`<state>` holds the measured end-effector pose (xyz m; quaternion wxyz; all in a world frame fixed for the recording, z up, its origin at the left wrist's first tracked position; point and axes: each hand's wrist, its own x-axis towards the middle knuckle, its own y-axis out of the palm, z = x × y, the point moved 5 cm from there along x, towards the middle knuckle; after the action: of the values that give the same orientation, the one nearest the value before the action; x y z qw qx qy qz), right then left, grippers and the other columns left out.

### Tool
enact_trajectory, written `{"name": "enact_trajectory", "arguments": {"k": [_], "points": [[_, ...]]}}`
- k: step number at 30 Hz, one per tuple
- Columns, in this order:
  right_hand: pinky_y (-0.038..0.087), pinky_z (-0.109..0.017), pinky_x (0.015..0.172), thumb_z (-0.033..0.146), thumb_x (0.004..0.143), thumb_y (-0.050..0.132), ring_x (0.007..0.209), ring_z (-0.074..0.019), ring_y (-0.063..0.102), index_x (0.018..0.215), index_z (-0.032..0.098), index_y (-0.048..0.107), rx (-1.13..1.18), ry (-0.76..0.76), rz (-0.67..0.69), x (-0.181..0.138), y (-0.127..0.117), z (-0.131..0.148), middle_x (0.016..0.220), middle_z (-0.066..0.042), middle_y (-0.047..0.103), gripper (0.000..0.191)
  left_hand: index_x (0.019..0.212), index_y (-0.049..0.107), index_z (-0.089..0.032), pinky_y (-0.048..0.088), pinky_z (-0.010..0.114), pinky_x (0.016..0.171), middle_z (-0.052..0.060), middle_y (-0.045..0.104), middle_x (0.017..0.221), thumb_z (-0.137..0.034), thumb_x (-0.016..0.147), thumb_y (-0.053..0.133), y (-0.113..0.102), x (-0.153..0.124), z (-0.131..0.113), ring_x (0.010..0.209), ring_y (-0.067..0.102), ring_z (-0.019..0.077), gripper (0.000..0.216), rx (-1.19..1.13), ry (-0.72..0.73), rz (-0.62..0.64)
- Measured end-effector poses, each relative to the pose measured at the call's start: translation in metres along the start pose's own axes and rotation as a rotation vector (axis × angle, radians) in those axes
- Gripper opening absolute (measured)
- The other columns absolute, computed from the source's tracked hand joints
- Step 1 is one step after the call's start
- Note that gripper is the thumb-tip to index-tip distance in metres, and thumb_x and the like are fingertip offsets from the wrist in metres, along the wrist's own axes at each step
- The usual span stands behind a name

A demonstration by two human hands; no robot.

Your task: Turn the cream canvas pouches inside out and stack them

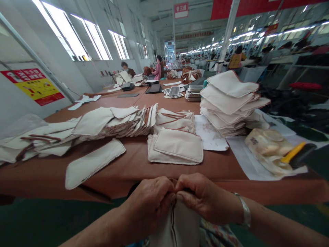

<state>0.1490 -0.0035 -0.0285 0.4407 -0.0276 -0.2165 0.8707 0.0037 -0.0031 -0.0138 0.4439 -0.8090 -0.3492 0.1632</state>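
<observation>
My left hand (154, 199) and my right hand (205, 197) meet at the table's front edge, both closed in a pinch. Between them they grip the top end of a cream fabric pouch (164, 230), which hangs down in front of me. A dark line, a seam or an opening, runs down its middle; I cannot tell which. A silver bracelet (244, 211) circles my right wrist. Just beyond my hands, a short stack of cream fabric pouches (178, 147) lies flat. Left of it rests a single narrow cream piece (95, 163).
A long heap of cream pieces (97, 121) crosses the brown table (133, 161). At right stand a tall pouch stack (228, 99) and a stained plastic container (269, 142) beside a yellow-handled brush (295, 152), on white paper (241, 157). People work farther back.
</observation>
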Motion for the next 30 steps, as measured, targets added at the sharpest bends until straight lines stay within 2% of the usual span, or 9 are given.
{"name": "enact_trajectory", "arguments": {"k": [2,4,8,11,15,19,24,27,30], "points": [[0.037,-0.018,0.059,0.007,0.083,0.052,0.063,-0.0091,0.046,0.079,0.014,0.055,-0.027,-0.013,-0.043,-0.001,0.002,-0.003,0.071,0.002,0.055,0.009,0.082,0.051,-0.017,0.032,0.023,0.061,-0.001,0.054,0.074,-0.023,0.095,0.04,0.001,0.001,0.001,0.064,0.046,0.0111,0.018,-0.03,-0.016,-0.009],[0.035,-0.018,0.057,0.006,0.081,0.052,0.06,-0.0086,0.043,0.076,0.015,0.054,-0.01,-0.022,-0.048,-0.002,0.001,-0.006,0.068,0.004,0.052,0.01,0.082,0.054,-0.016,0.033,0.022,0.061,-0.002,0.054,0.074,-0.028,0.096,0.042,-0.001,0.004,0.004,0.066,0.046,0.011,0.022,-0.142,-0.065,0.059],[0.033,-0.018,0.055,0.008,0.082,0.051,0.06,-0.0087,0.04,0.077,0.015,0.054,0.06,0.016,0.024,-0.004,-0.003,-0.01,0.068,0.004,0.05,0.009,0.084,0.061,-0.013,0.035,0.021,0.061,-0.001,0.053,0.074,-0.044,0.099,0.032,-0.014,0.012,0.013,0.066,0.045,0.0113,0.045,-0.402,-0.17,0.256],[0.033,-0.018,0.055,0.01,0.084,0.05,0.061,-0.0094,0.04,0.08,0.014,0.056,0.066,0.045,0.053,-0.006,-0.005,-0.01,0.07,0.003,0.05,0.009,0.083,0.067,-0.012,0.035,0.022,0.066,0.0,0.054,0.074,-0.048,0.1,0.028,-0.022,0.016,0.02,0.068,0.044,0.0119,0.055,-0.498,-0.208,0.279],[0.034,-0.019,0.056,0.011,0.086,0.05,0.063,-0.0101,0.042,0.082,0.014,0.056,0.068,0.055,0.077,-0.008,-0.004,-0.011,0.073,0.001,0.052,0.008,0.067,0.058,-0.012,0.024,0.022,0.051,-0.004,0.038,0.06,-0.056,0.092,0.044,-0.009,0.017,0.024,0.056,0.027,0.0092,0.052,-0.733,-0.272,0.394],[0.033,-0.019,0.055,0.011,0.086,0.051,0.061,-0.0096,0.04,0.08,0.015,0.053,0.095,0.053,0.107,-0.008,-0.002,-0.013,0.072,0.002,0.05,0.008,0.061,0.047,-0.014,0.014,0.023,0.047,-0.005,0.03,0.059,-0.059,0.084,0.057,0.002,0.017,0.024,0.053,0.019,0.0077,0.051,-0.877,-0.341,0.441],[0.029,-0.019,0.054,0.025,0.092,0.05,0.062,-0.0097,0.033,0.082,0.015,0.053,0.238,0.101,0.125,-0.007,-0.005,-0.022,0.073,0.003,0.045,0.015,0.078,0.057,-0.011,0.026,0.02,0.054,-0.003,0.044,0.068,-0.05,0.085,0.06,0.001,0.017,0.023,0.059,0.033,0.0082,0.04,-1.03,-0.328,0.375],[0.028,-0.02,0.054,0.037,0.094,0.049,0.064,-0.0103,0.032,0.083,0.014,0.053,0.312,0.152,0.094,-0.009,-0.004,-0.032,0.073,0.003,0.043,0.026,0.09,0.059,-0.011,0.032,0.02,0.058,-0.001,0.052,0.076,-0.036,0.081,0.066,0.001,0.013,0.023,0.065,0.04,0.0094,0.028,-0.882,-0.317,0.288],[0.03,-0.02,0.056,0.043,0.093,0.053,0.066,-0.0109,0.035,0.088,0.013,0.057,0.39,0.187,0.05,-0.01,0.0,-0.037,0.075,0.001,0.046,0.03,0.091,0.058,-0.012,0.036,0.019,0.059,-0.001,0.055,0.078,-0.022,0.078,0.063,0.0,0.009,0.021,0.067,0.045,0.0099,0.017,-0.665,-0.306,0.126]]}}
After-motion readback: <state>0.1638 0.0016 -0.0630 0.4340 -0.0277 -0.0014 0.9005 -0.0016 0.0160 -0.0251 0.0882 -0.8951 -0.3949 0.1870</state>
